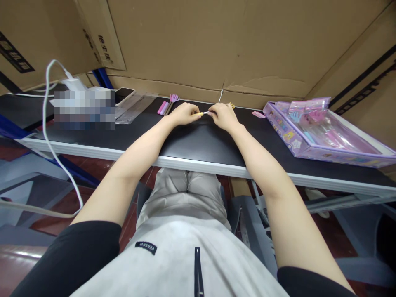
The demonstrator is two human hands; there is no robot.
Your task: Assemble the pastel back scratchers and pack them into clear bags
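Note:
My left hand [185, 114] is closed around the yellow handle of a small back scratcher [201, 114]. Its thin silver shaft runs across to my right hand [224, 116], whose fingers pinch it. Yellow claw tips [231, 105] stick out past the far side of that hand; the part between is hidden by the fingers. Left of my hands lies a pink-purple claw-headed back scratcher [173, 98], with pink and lilac handles [162, 108] beside it on the black tabletop [198, 142].
A purple printed display box [289, 138] at the right holds several packaged back scratchers. Near it lies a pink card [258, 114]. Clear plastic bags [131, 109], a phone [124, 97] and a white cable [46, 111] are at the left. A cardboard wall [198, 45] stands behind.

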